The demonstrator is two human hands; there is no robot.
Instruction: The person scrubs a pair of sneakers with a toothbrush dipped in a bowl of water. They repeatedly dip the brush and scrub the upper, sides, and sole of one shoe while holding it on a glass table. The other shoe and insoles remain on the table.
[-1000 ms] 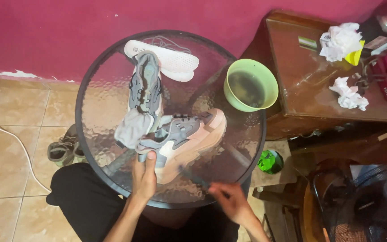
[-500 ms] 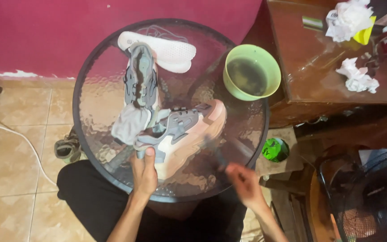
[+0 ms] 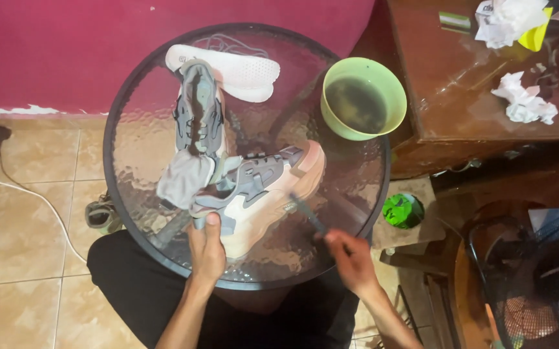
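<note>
A grey, white and peach sneaker (image 3: pixel 260 190) lies on its side on a round glass table (image 3: pixel 130 148). My left hand (image 3: pixel 207 249) grips the sneaker at its heel end. My right hand (image 3: pixel 350 258) holds a thin dark brush (image 3: pixel 308 214) whose tip is at the sneaker's sole edge. A second matching sneaker (image 3: pixel 198 116) lies farther back on the table. A grey cloth (image 3: pixel 185 178) sits between the two shoes.
A white insole (image 3: pixel 240 64) lies at the table's far edge. A green bowl of dark water (image 3: pixel 363 98) stands at the right rim. A brown wooden table (image 3: pixel 486 77) with crumpled tissues is at right. A green bottle cap (image 3: pixel 402 210) and a black fan (image 3: pixel 538 278) are on the floor.
My right hand has moved in toward the sneaker, bringing the brush to its sole edge. The left hand keeps its hold. The camera has shifted slightly.
</note>
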